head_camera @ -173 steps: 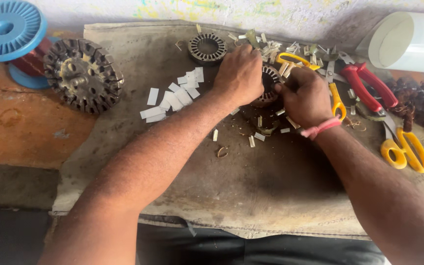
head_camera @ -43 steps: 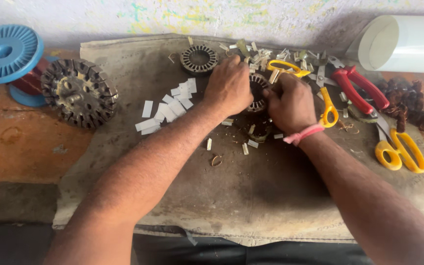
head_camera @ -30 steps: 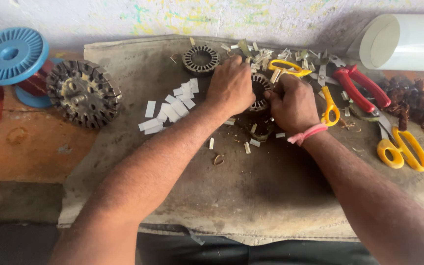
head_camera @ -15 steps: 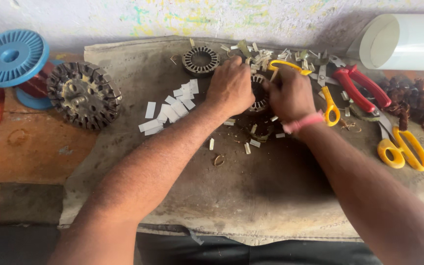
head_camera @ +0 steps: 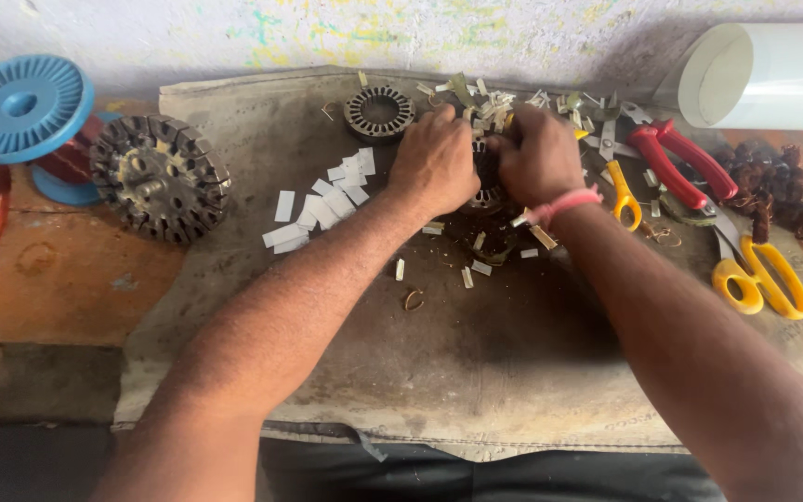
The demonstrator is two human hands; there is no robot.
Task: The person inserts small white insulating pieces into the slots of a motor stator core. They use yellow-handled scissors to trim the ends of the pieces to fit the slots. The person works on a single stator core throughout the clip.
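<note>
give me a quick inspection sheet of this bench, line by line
surface: worn grey cloth mat over an orange-brown bench.
job's things: dark slotted metal ring, mostly hidden between both hands.
clutter: white paper strips, small slotted ring, large slotted round core, yellow-handled scissors, red-handled cutters, scattered offcuts.
grippers: left hand and right hand both closed around the dark ring; pink band on the right wrist.
cables: nothing seen.
surroundings: blue plastic spool, white tube, paint-flecked wall.
</note>
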